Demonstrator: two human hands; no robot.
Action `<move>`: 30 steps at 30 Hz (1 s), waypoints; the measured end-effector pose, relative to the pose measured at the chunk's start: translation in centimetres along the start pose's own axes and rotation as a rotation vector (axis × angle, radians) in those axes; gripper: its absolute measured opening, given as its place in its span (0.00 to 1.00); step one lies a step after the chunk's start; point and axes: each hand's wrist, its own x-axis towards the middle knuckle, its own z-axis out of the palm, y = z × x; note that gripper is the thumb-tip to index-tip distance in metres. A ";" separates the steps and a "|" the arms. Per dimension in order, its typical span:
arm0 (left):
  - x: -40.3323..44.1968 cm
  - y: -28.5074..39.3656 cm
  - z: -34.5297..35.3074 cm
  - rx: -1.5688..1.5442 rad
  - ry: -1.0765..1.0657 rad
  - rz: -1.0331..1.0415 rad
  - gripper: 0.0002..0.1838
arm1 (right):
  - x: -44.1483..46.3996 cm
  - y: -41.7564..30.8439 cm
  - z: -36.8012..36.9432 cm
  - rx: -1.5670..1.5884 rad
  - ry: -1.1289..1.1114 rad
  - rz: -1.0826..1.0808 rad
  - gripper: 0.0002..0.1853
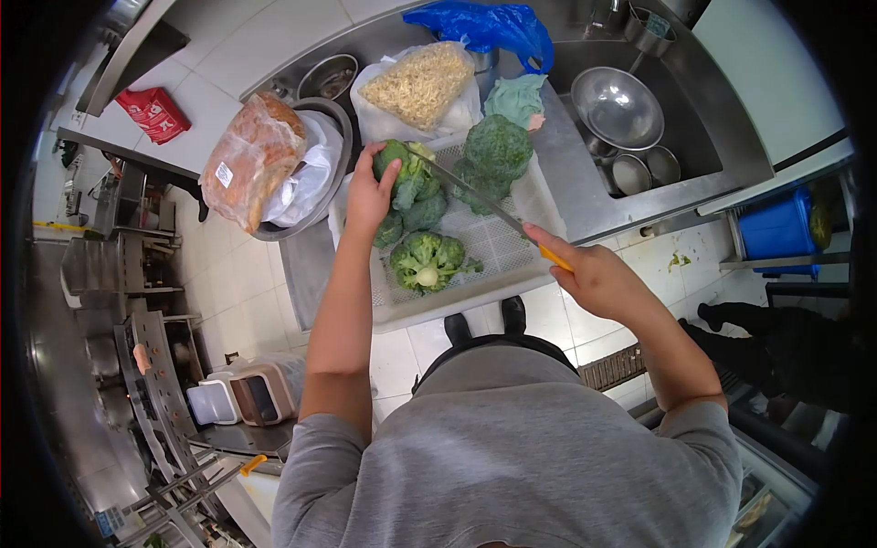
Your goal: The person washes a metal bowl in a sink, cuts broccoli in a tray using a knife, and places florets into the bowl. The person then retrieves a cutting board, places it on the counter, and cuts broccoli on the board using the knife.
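The right grip (586,274) is clamped on the handle of a long knife (484,201), whose blade crosses a broccoli head (417,173) clasped in the left grip (369,190) over a white mesh tray (516,245). The tray rests on the metal table (568,169); another broccoli bunch (426,262) lies inside.

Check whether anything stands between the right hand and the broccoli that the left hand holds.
Nothing visible blocks it: the knife in the right hand spans the gap to the held broccoli. Another dark green head shows beside the blade; whether they touch, I cannot tell.
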 end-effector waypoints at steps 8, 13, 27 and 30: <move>-0.9 -0.3 0.2 0.018 -0.014 -0.019 0.24 | 0.6 0.2 1.5 -0.002 -0.034 0.023 0.35; -1.8 -0.8 0.5 -0.006 0.016 -0.006 0.25 | 2.7 1.2 5.1 -0.074 0.057 -0.063 0.35; -3.0 2.3 -0.6 0.381 0.024 0.148 0.22 | 3.6 2.2 3.9 0.429 -0.107 0.038 0.35; -3.0 2.4 -0.7 0.372 0.015 0.134 0.23 | 4.1 4.0 5.2 0.375 -0.027 -0.087 0.35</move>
